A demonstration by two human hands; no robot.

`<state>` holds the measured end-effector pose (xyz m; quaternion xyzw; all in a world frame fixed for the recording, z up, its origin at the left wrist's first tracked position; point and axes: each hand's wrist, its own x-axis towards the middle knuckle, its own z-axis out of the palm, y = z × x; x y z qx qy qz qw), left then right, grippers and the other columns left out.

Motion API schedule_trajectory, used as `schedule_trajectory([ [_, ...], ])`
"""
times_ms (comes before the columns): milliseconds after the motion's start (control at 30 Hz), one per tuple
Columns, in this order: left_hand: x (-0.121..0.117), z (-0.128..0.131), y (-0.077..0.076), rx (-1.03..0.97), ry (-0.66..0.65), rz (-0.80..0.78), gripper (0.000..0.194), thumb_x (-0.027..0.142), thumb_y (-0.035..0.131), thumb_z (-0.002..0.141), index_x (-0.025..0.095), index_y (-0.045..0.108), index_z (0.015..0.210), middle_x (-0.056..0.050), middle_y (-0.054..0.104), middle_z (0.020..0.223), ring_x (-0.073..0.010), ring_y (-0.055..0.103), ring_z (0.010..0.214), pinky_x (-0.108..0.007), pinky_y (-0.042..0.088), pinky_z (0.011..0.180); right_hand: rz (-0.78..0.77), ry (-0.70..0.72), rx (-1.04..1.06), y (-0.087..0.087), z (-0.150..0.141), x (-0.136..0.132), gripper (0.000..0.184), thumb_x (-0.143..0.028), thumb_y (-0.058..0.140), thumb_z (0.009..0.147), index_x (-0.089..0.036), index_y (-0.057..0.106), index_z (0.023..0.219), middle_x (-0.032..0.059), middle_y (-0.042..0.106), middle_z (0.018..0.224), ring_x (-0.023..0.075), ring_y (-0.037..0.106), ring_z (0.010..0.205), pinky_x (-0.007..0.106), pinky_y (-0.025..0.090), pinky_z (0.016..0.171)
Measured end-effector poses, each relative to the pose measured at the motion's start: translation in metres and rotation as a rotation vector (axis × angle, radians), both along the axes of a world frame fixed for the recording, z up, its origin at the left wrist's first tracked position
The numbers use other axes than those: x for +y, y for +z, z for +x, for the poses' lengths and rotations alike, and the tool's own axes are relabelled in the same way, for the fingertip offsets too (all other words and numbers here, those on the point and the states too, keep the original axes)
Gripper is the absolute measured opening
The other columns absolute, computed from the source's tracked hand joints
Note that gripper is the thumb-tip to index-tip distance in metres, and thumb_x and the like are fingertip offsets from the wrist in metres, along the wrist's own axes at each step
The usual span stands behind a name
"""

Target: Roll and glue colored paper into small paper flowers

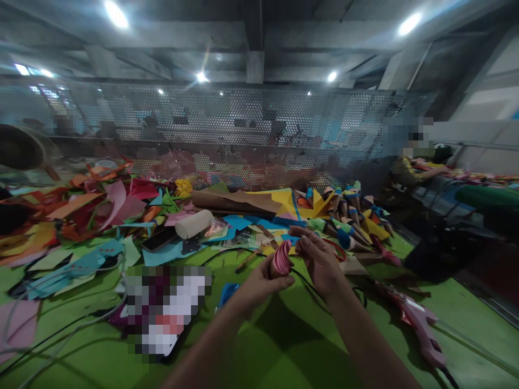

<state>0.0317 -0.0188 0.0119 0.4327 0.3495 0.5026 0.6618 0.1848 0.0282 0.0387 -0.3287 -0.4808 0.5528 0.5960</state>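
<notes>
My left hand (259,283) is closed around a small pink-and-white striped paper swirl (283,258), its twisted tip pointing up. The thumb lies along its lower side, and the palm hides its base. Just to the right, my right hand (320,259) is raised, its fingers loosely bent and apart. I see nothing held in it, and its fingertips are close to the swirl without clearly touching it. Both hands are above the green tabletop (292,346). A pink glue gun (417,324) lies on the table right of my right forearm.
A phone with a blurred screen (174,313) lies at left among cables. Coloured paper scraps (117,205) heap at back left. A paper roll (194,224) and several small paper cones (344,210) lie farther back. Behind stands a perforated metal screen (251,124). Another person (409,167) sits at far right.
</notes>
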Motion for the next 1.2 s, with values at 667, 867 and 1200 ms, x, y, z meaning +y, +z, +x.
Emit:
schedule_trajectory([
  [667, 0.007, 0.009, -0.013, 0.261, 0.069, 0.259, 0.055, 0.02, 0.072, 0.073, 0.018, 0.053, 0.125, -0.004, 0.06, 0.106, -0.0203, 0.053, 0.099, -0.029, 0.042, 0.09, 0.203, -0.215, -0.245, -0.012, -0.003, 0.005, 0.017, -0.037, 0.084, 0.069, -0.023, 0.075, 0.074, 0.0011, 0.064, 0.08, 0.0189, 0.056, 0.079, 0.031, 0.043, 0.073],
  [867, 0.002, 0.007, -0.003, 0.045, 0.063, 0.086, 0.063, 0.026, 0.084, 0.065, 0.019, 0.06, 0.123, -0.003, 0.063, 0.105, -0.0181, 0.053, 0.098, -0.026, 0.042, 0.087, 0.096, -0.068, -0.193, -0.007, -0.001, 0.003, 0.04, -0.042, 0.085, 0.069, -0.028, 0.078, 0.105, 0.0021, 0.069, 0.091, 0.018, 0.056, 0.076, 0.032, 0.044, 0.073],
  [1200, -0.002, 0.001, -0.004, -0.072, -0.098, -0.053, 0.062, 0.031, 0.092, 0.059, 0.017, 0.068, 0.114, 0.005, 0.052, 0.071, -0.0067, 0.041, 0.061, -0.02, 0.034, 0.059, 0.025, 0.067, -0.004, -0.008, -0.001, 0.004, 0.024, -0.036, 0.09, 0.062, -0.027, 0.079, 0.082, -0.0012, 0.069, 0.082, 0.0152, 0.058, 0.078, 0.027, 0.045, 0.075],
])
